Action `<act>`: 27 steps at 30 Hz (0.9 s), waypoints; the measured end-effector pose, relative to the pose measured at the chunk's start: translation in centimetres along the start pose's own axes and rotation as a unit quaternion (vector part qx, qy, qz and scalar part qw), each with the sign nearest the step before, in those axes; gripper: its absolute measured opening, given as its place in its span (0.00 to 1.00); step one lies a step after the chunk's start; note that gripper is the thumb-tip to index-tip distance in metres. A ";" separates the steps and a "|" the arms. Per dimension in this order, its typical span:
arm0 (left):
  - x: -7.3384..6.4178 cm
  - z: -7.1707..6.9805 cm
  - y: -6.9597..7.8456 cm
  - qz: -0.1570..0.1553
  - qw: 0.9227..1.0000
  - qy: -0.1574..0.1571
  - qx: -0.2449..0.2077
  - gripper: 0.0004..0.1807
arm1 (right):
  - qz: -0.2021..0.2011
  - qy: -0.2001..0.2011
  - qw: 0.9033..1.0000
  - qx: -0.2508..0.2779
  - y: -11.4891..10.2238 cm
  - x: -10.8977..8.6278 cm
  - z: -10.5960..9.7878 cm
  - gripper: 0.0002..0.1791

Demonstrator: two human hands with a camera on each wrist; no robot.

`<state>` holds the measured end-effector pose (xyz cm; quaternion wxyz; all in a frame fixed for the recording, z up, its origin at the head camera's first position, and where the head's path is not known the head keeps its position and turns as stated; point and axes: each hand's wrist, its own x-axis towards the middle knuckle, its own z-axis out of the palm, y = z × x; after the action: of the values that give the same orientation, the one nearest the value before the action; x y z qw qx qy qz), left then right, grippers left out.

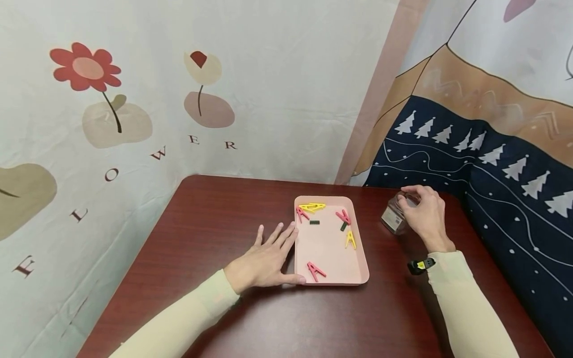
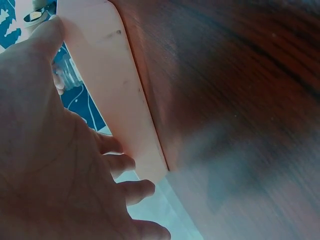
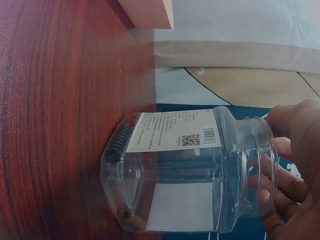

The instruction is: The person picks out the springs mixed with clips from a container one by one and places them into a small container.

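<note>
My left hand (image 1: pixel 264 261) lies with fingers spread along the left side of a pink tray (image 1: pixel 329 256), its thumb at the near left corner. Inside the tray are pink clothespins (image 1: pixel 316 271), yellow clothespins (image 1: pixel 350 240) and two short dark ridged pieces, one a dark green coil (image 1: pixel 315 222). To the tray's right, my right hand (image 1: pixel 425 214) grips the neck of a clear plastic jar (image 3: pixel 190 167) from above. The jar is lidless, with its base at the tabletop. A dark coil (image 3: pixel 120 142) and a brown ridged piece (image 3: pixel 131 219) lie at its bottom.
The dark red-brown table (image 1: pixel 215 219) meets a printed cloth (image 1: pixel 277 99) at the back. A navy cloth with white trees (image 1: pixel 501 223) hangs close along the right side, near the right forearm. A wristband (image 1: pixel 421 266) is on the right wrist.
</note>
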<state>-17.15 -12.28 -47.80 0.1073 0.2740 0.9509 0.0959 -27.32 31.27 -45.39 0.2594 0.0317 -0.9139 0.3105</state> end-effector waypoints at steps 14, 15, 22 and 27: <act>-0.3 -0.1 0.2 -0.005 1.000 0.001 -0.002 0.70 | 0.018 -0.009 1.000 0.002 -0.1 -0.3 -0.2 0.18; -0.3 -0.1 0.2 -0.005 1.000 0.002 -0.002 0.70 | 0.018 -0.010 1.000 0.001 0.0 -0.3 -0.1 0.18; -0.3 0.0 0.2 -0.003 1.000 0.003 -0.001 0.70 | 0.014 -0.003 1.000 0.000 0.0 -0.4 0.1 0.17; -0.3 0.1 0.2 -0.006 1.000 0.001 -0.004 0.70 | -0.001 0.005 1.000 0.006 -0.2 -0.3 0.1 0.15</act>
<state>-16.83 -12.27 -47.79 0.1079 0.2673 0.9523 0.0996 -27.05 31.00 -45.52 0.2640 0.0326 -0.9108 0.3156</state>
